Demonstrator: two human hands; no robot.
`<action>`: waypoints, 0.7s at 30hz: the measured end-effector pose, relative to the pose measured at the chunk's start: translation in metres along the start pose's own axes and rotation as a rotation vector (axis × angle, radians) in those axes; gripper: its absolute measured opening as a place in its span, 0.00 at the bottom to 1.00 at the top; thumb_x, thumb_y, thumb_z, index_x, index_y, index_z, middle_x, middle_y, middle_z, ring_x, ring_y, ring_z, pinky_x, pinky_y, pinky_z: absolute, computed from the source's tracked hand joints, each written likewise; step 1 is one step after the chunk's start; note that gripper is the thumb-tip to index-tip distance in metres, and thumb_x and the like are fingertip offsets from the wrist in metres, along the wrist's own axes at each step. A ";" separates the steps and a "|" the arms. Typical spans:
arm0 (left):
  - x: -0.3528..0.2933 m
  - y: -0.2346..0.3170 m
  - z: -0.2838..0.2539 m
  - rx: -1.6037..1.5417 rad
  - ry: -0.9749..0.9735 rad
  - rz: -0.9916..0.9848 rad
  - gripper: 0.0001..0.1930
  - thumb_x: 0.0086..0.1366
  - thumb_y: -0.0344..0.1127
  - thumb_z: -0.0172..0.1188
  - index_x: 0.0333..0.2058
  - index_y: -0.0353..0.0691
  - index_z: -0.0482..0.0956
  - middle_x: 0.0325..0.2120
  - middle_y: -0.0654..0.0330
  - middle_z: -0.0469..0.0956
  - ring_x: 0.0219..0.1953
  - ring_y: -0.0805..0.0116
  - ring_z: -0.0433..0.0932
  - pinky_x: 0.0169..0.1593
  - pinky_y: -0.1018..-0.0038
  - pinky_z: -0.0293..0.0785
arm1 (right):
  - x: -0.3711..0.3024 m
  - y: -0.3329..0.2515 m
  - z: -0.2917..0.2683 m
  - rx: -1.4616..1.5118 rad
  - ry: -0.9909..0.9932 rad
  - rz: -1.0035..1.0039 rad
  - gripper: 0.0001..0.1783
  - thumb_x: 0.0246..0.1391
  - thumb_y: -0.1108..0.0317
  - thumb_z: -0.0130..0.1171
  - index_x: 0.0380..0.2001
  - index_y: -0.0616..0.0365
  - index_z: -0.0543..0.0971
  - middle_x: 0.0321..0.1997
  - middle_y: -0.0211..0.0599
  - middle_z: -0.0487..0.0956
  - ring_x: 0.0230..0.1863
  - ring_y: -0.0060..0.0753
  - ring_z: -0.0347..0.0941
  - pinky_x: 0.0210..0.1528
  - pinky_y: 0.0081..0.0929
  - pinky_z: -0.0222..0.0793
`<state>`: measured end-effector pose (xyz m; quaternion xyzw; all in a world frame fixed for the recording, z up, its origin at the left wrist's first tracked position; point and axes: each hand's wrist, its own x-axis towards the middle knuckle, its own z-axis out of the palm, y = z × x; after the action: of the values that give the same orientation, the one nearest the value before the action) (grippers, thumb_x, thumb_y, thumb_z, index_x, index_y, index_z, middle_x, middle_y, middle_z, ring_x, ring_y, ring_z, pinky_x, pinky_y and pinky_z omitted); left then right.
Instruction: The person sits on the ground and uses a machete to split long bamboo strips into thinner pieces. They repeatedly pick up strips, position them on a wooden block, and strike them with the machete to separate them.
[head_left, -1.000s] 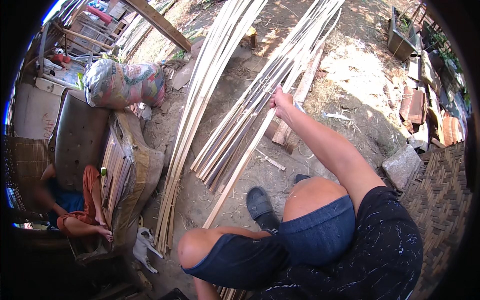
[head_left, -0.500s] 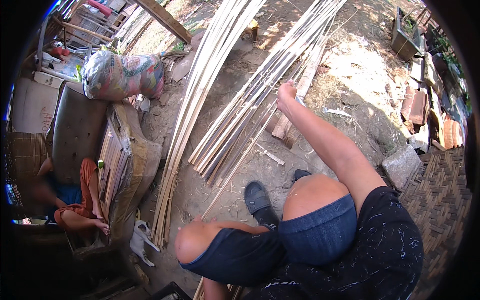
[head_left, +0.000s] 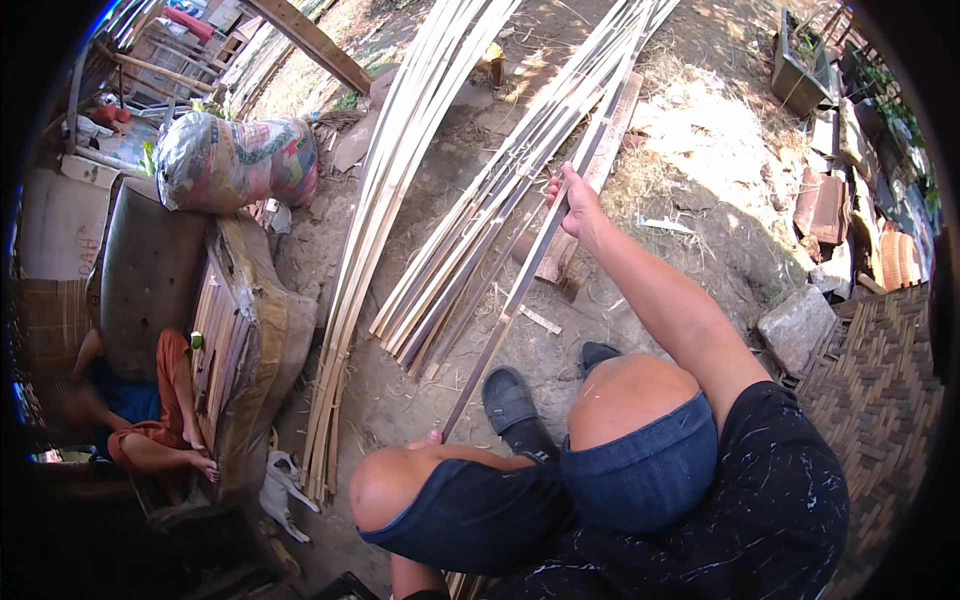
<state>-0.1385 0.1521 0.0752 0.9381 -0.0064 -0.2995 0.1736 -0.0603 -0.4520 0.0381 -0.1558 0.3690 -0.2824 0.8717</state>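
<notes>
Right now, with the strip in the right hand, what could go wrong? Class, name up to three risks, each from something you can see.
1. The right hand is bare, so a rough edge on the strip might splinter or cut the fingers.
2. The strip's lower end sits close to the left knee, also bare; a slip could scrape it.
3. The strip's upper part overlaps the bundle in view, so it might snag.

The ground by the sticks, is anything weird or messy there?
Yes, a bit: a short pale scrap and a white scrap, right of the right hand, lie loose. They look odd because each is alone, outside the bundled sticks.
</notes>
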 end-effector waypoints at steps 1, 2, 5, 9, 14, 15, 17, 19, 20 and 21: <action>0.001 0.000 0.002 -0.004 -0.008 0.003 0.20 0.70 0.45 0.58 0.49 0.33 0.76 0.35 0.54 0.83 0.38 0.65 0.81 0.44 0.69 0.76 | 0.000 -0.006 -0.003 0.052 -0.080 0.029 0.20 0.67 0.44 0.48 0.37 0.50 0.67 0.24 0.26 0.67 0.22 0.22 0.65 0.21 0.24 0.65; 0.001 0.000 0.001 -0.006 -0.005 0.003 0.20 0.70 0.45 0.58 0.50 0.33 0.76 0.35 0.54 0.83 0.38 0.65 0.81 0.44 0.69 0.76 | -0.003 -0.012 -0.002 0.108 -0.164 0.062 0.23 0.67 0.40 0.43 0.36 0.49 0.67 0.22 0.24 0.65 0.21 0.21 0.63 0.21 0.24 0.63; -0.003 -0.008 -0.006 -0.011 0.008 -0.021 0.21 0.71 0.45 0.58 0.50 0.32 0.76 0.35 0.54 0.83 0.38 0.66 0.81 0.44 0.69 0.76 | -0.028 -0.007 0.033 0.079 -0.178 0.068 0.33 0.66 0.30 0.27 0.34 0.48 0.66 0.20 0.23 0.62 0.19 0.22 0.59 0.21 0.24 0.60; 0.003 -0.005 -0.007 -0.023 -0.003 -0.008 0.21 0.71 0.45 0.58 0.51 0.32 0.76 0.36 0.55 0.83 0.39 0.67 0.81 0.45 0.70 0.76 | -0.015 -0.002 0.041 0.048 -0.049 0.151 0.30 0.70 0.37 0.27 0.33 0.52 0.66 0.22 0.27 0.66 0.20 0.25 0.62 0.23 0.29 0.68; 0.016 0.000 0.000 -0.034 -0.041 0.009 0.22 0.72 0.45 0.57 0.52 0.31 0.75 0.37 0.55 0.83 0.39 0.68 0.81 0.46 0.71 0.76 | -0.011 0.002 0.022 -0.023 0.049 0.146 0.29 0.68 0.36 0.35 0.33 0.51 0.67 0.20 0.22 0.62 0.19 0.21 0.58 0.20 0.23 0.61; 0.019 -0.001 0.000 -0.034 -0.052 0.012 0.22 0.72 0.45 0.57 0.53 0.31 0.75 0.37 0.55 0.83 0.40 0.68 0.81 0.46 0.71 0.76 | -0.018 0.001 0.026 -0.020 -0.001 0.174 0.29 0.67 0.35 0.39 0.31 0.49 0.67 0.19 0.21 0.60 0.19 0.20 0.57 0.20 0.21 0.57; 0.021 -0.002 -0.003 -0.036 -0.067 0.012 0.22 0.72 0.45 0.57 0.53 0.31 0.75 0.37 0.56 0.83 0.40 0.69 0.81 0.47 0.71 0.76 | -0.042 -0.004 0.048 0.117 -0.163 0.188 0.27 0.64 0.34 0.46 0.26 0.46 0.65 0.17 0.18 0.57 0.17 0.18 0.54 0.20 0.19 0.52; 0.025 0.002 -0.005 -0.036 -0.083 0.026 0.22 0.72 0.45 0.57 0.53 0.31 0.75 0.37 0.56 0.83 0.40 0.69 0.80 0.47 0.71 0.76 | -0.046 -0.009 0.061 0.125 -0.308 0.235 0.26 0.65 0.38 0.48 0.23 0.45 0.63 0.15 0.16 0.54 0.15 0.17 0.50 0.19 0.19 0.51; 0.026 0.005 -0.009 -0.038 -0.089 0.032 0.22 0.72 0.45 0.57 0.54 0.31 0.75 0.38 0.56 0.83 0.40 0.69 0.80 0.47 0.72 0.76 | -0.048 -0.009 0.066 0.083 -0.264 0.234 0.26 0.66 0.38 0.47 0.24 0.45 0.63 0.16 0.17 0.54 0.14 0.16 0.48 0.18 0.19 0.49; 0.028 0.012 -0.013 -0.052 -0.097 0.046 0.22 0.72 0.45 0.56 0.54 0.31 0.75 0.38 0.56 0.83 0.40 0.70 0.80 0.47 0.72 0.76 | -0.049 -0.007 0.072 0.040 -0.221 0.234 0.26 0.67 0.39 0.45 0.24 0.46 0.62 0.17 0.18 0.54 0.14 0.16 0.47 0.16 0.20 0.47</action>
<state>-0.1071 0.1420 0.0739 0.9173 -0.0285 -0.3406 0.2042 -0.0381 -0.4235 0.1170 -0.1245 0.2809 -0.1674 0.9368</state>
